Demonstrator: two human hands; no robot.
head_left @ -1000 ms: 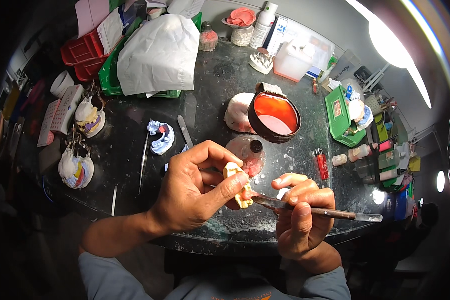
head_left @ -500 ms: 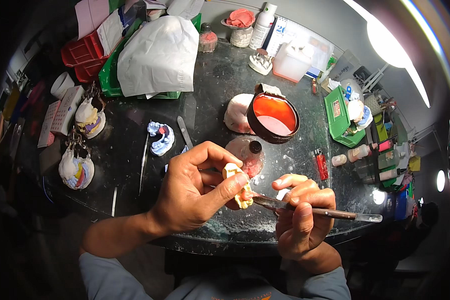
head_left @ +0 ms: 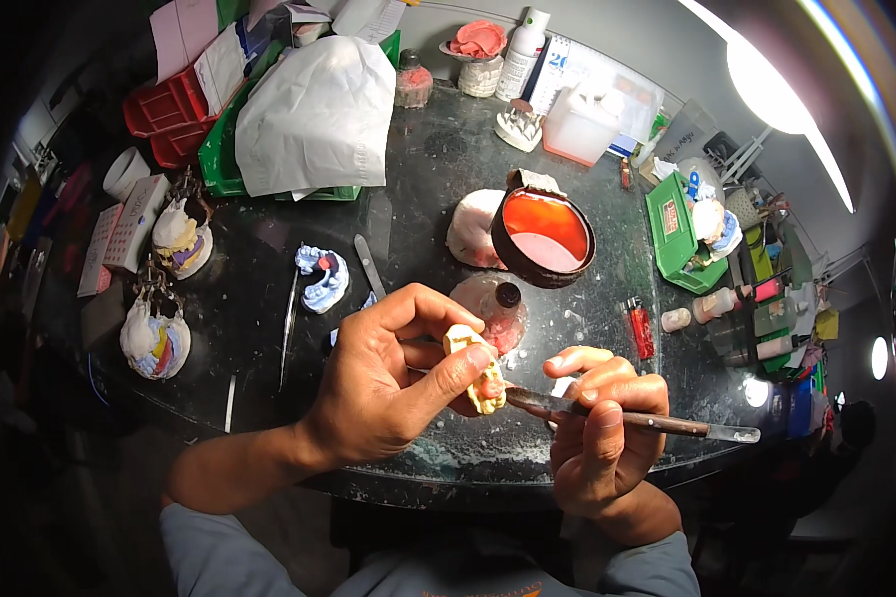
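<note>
My left hand [head_left: 388,383] is closed round a small pale-yellow dental cast [head_left: 461,339] with pink wax on its lower part. Between thumb and fingers, part of the cast is hidden. My right hand [head_left: 607,428] grips a wax knife [head_left: 657,424] with a brown handle; its blade points left, its tip at or very near the pink wax. Just beyond the hands stands a glass spirit burner [head_left: 490,308] with a black cap, and behind it a dark round pan [head_left: 546,237] holds red-orange and pink wax.
Left of my hands lie a blue dental cast [head_left: 323,280], a slim metal tool [head_left: 289,328] and a spatula [head_left: 368,265]. Mounted casts [head_left: 155,336] stand farther left. A red lighter [head_left: 639,330] and a green box [head_left: 673,231] are on the right.
The knife's tip has shifted very slightly at the wax. Both hands keep nearly the same pose, and the view has moved a touch.
</note>
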